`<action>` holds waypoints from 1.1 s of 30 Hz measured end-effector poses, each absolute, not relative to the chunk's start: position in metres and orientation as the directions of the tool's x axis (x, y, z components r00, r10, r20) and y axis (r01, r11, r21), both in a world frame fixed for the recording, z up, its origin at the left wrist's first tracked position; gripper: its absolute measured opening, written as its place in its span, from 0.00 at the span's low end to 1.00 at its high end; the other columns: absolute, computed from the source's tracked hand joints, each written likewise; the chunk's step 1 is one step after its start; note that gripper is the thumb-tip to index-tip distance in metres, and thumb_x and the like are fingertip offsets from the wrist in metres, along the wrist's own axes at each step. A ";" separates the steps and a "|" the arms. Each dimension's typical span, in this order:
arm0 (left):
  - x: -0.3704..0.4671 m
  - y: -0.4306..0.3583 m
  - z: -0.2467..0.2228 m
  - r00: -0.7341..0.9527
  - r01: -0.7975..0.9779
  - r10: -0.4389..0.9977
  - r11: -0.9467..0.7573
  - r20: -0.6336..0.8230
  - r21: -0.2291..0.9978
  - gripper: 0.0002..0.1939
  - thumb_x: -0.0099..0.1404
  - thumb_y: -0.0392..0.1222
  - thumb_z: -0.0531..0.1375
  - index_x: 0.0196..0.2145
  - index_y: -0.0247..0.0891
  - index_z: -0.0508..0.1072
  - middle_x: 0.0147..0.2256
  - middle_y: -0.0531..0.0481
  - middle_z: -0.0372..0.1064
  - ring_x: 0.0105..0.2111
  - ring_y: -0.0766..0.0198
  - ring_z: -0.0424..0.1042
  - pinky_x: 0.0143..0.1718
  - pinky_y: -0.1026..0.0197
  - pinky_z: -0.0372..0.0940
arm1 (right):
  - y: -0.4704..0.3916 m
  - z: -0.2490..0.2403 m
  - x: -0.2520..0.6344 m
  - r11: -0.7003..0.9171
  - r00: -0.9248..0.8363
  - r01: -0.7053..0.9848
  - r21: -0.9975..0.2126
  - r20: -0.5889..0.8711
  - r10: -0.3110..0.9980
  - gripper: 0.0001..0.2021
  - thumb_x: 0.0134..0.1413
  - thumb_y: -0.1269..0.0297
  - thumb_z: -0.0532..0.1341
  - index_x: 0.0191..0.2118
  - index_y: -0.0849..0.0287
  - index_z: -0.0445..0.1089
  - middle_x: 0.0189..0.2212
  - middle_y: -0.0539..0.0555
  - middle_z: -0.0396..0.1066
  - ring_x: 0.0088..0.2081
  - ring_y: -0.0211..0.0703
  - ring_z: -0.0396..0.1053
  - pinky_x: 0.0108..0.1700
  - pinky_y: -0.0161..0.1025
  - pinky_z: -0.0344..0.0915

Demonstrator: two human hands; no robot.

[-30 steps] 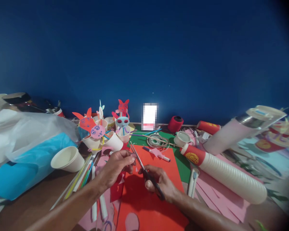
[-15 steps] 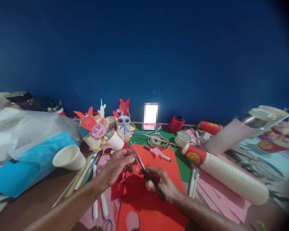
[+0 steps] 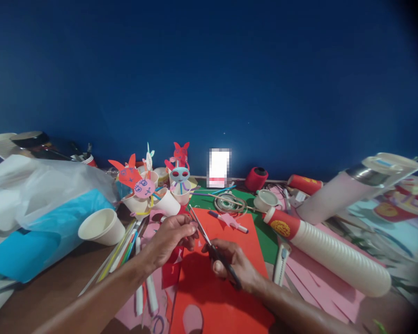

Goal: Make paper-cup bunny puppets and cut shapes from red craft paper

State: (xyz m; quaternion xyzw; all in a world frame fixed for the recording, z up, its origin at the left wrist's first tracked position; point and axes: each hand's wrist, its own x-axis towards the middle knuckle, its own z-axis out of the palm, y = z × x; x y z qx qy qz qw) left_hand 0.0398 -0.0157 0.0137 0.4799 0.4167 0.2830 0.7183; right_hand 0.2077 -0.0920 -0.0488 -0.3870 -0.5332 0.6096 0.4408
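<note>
Black-handled scissors (image 3: 214, 253) are gripped in my right hand (image 3: 235, 264), their blades pointing up and to the left. Close beside the blades, my left hand (image 3: 176, 236) is pinched around something small, mostly hidden by the fingers, perhaps a bit of paper. Both hands are above a red paper sheet (image 3: 226, 297). On that sheet lie a pink oval cutout (image 3: 192, 318) near the front and a marker (image 3: 242, 229) with a pink paper scrap (image 3: 229, 220) over it near the back.
Paper-cup figures (image 3: 144, 188) stand at the back left, a tipped white cup (image 3: 101, 227) nearer. A stack of paper cups (image 3: 337, 255) and a box cutter (image 3: 281, 264) lie right, by a white flask (image 3: 330, 195). Tape rolls (image 3: 226, 202) sit on green paper behind.
Almost nothing differs. The whole view has shifted very slightly, while both hands and the scissors keep nearly the same pose.
</note>
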 end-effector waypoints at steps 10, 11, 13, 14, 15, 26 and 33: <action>0.036 -0.011 0.010 0.500 0.048 0.799 0.360 -0.334 0.932 0.04 0.51 0.36 0.57 0.25 0.33 0.67 0.21 0.52 0.68 0.18 0.70 0.65 0.22 0.65 0.61 | -0.092 -0.051 0.209 -0.062 -0.317 -0.112 -0.992 -0.023 0.948 0.22 0.42 0.49 0.62 0.38 0.63 0.66 0.18 0.45 0.57 0.17 0.28 0.51 0.18 0.27 0.50; 0.035 -0.011 0.010 0.504 0.051 0.797 0.357 -0.332 0.933 0.03 0.51 0.36 0.56 0.25 0.33 0.67 0.21 0.52 0.68 0.18 0.70 0.65 0.22 0.65 0.61 | -0.091 -0.051 0.208 -0.062 -0.315 -0.109 -0.992 -0.025 0.949 0.22 0.42 0.49 0.62 0.38 0.63 0.66 0.18 0.45 0.57 0.17 0.28 0.51 0.18 0.27 0.50; 0.034 -0.010 0.009 0.517 0.052 0.790 0.356 -0.330 0.933 0.03 0.51 0.36 0.56 0.25 0.33 0.68 0.21 0.52 0.68 0.18 0.70 0.66 0.22 0.65 0.61 | -0.091 -0.050 0.208 -0.064 -0.309 -0.101 -0.993 -0.029 0.951 0.23 0.41 0.48 0.62 0.37 0.63 0.66 0.17 0.45 0.57 0.16 0.28 0.52 0.17 0.27 0.51; 0.033 -0.010 0.009 0.526 0.052 0.784 0.358 -0.330 0.932 0.03 0.51 0.36 0.56 0.25 0.33 0.68 0.21 0.52 0.68 0.19 0.69 0.66 0.22 0.65 0.61 | -0.091 -0.049 0.207 -0.066 -0.306 -0.096 -0.993 -0.033 0.951 0.24 0.40 0.47 0.62 0.37 0.63 0.66 0.17 0.45 0.57 0.16 0.28 0.52 0.17 0.27 0.51; 0.032 -0.009 0.010 0.532 0.054 0.779 0.359 -0.331 0.932 0.03 0.51 0.36 0.56 0.25 0.33 0.68 0.21 0.52 0.68 0.19 0.69 0.66 0.22 0.65 0.61 | -0.091 -0.048 0.207 -0.070 -0.305 -0.093 -0.993 -0.038 0.951 0.24 0.40 0.47 0.62 0.37 0.64 0.66 0.17 0.45 0.58 0.16 0.28 0.53 0.17 0.27 0.52; 0.036 -0.013 0.013 0.527 0.025 0.786 0.364 -0.322 0.931 0.06 0.53 0.40 0.58 0.25 0.33 0.67 0.21 0.53 0.67 0.17 0.71 0.65 0.20 0.68 0.57 | -0.090 -0.049 0.207 -0.070 -0.296 -0.107 -0.992 -0.036 0.954 0.23 0.41 0.48 0.62 0.38 0.63 0.66 0.17 0.45 0.58 0.15 0.29 0.55 0.16 0.27 0.54; 0.040 -0.016 0.005 0.477 -0.059 0.829 0.362 -0.292 0.930 0.04 0.53 0.38 0.58 0.24 0.34 0.67 0.22 0.54 0.67 0.17 0.72 0.65 0.22 0.67 0.58 | -0.091 -0.055 0.208 -0.056 -0.314 -0.122 -0.991 -0.015 0.949 0.22 0.43 0.49 0.61 0.39 0.62 0.65 0.19 0.46 0.58 0.17 0.29 0.54 0.18 0.28 0.53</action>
